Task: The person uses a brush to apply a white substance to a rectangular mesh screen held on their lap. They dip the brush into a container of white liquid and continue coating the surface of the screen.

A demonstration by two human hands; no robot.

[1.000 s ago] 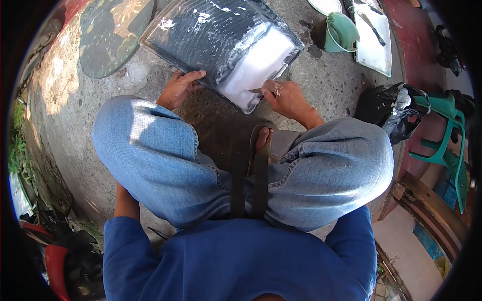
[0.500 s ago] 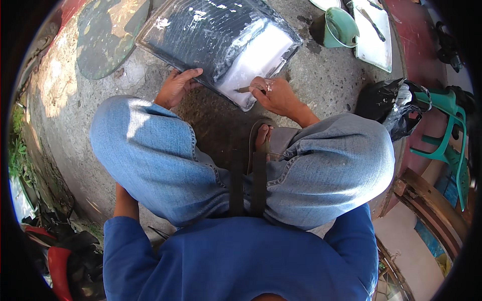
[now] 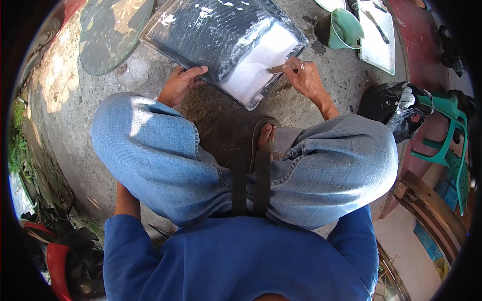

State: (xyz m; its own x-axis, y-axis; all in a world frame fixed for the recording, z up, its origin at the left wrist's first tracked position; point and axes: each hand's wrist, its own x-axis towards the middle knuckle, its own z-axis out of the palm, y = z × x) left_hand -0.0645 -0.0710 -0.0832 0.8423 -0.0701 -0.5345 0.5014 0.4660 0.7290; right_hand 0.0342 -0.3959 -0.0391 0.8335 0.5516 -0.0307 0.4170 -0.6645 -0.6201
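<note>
Hands (image 3: 305, 80) at tray (image 3: 211, 40), bucket (image 3: 339, 36) nearby

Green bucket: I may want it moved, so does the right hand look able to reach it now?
Probably yes: I see nothing standing between the right hand and the green bucket. That hand grips a small tool, though, which might need setting down first.

Head-worn wide fisheye, facing downward

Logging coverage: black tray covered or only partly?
Partly. White material covers the near-right part of the black tray; the rest in view is dark with white smears.
</note>
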